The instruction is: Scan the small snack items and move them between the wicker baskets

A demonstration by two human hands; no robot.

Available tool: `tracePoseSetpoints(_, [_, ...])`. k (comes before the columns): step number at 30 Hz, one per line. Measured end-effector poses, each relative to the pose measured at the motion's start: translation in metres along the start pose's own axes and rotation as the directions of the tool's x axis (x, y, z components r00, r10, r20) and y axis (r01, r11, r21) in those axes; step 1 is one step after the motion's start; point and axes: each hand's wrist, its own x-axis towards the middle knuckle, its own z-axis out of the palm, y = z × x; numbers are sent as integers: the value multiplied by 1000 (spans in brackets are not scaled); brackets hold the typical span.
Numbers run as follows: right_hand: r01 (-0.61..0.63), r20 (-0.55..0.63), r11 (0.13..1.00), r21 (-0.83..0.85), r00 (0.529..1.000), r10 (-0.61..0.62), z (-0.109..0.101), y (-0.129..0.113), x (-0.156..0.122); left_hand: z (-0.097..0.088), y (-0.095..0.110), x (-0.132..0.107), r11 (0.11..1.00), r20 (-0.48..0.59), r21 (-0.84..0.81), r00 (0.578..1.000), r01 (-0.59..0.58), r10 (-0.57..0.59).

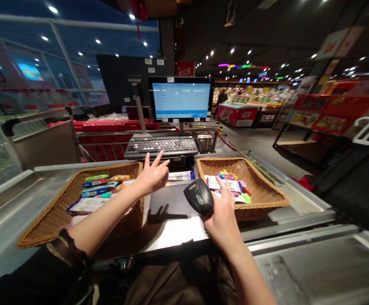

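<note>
My left hand (152,174) is open, its fingers spread just in front of the black keyboard (162,146). It holds nothing. A black handheld barcode scanner (199,197) is in my right hand (222,214), its head tilted to the left over the counter. The fingers of that hand reach to the edge of the right wicker basket (264,186), close to several small packets (229,185) inside. Under my left forearm, the left wicker basket (49,216) holds several colourful tubes and packets (98,188). The scanner's grip is mostly hidden by my right hand.
A lit monitor (181,101) stands behind the keyboard. Between the baskets lies a flat counter plate (168,207), with a white packet (180,175) at its far end. Metal counter edges run left and right. A shopping cart (206,137) stands beyond the counter.
</note>
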Motion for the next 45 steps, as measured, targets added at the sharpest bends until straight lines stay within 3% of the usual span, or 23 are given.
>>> tracePoseSetpoints(4, [-153, -109, 988, -18, 983, 150, -29, 43, -3, 9, 25, 48, 996, 10, -73, 999, -48, 49])
tracePoseSetpoints(9, [-255, -207, 966, -32, 948, 243, -65, 92, -17, 27, 74, 113, 978, 75, -193, 992, -81, 97])
tracePoseSetpoints(16, [-353, -324, 934, -57, 891, 317, -92, 107, -30, 75, 125, 173, 965, 123, -232, 981, -120, 151])
tracePoseSetpoints(22, [-396, -353, 917, -44, 865, 357, -97, 118, -38, 108, 146, 180, 972, 210, -235, 975, -19, 70])
tracePoseSetpoints(35, [-388, -315, 921, -26, 878, 361, -87, 117, -35, 125, 145, 181, 964, 306, -265, 950, 29, 55])
tracePoseSetpoints(39, [-402, -302, 915, -35, 877, 373, -88, 113, -34, 126, 145, 180, 959, 270, -285, 960, 8, 72])
tracePoseSetpoints(45, [-369, -262, 928, -53, 902, 343, -88, 115, -32, 118, 145, 178, 959, 88, -285, 996, -6, 32])
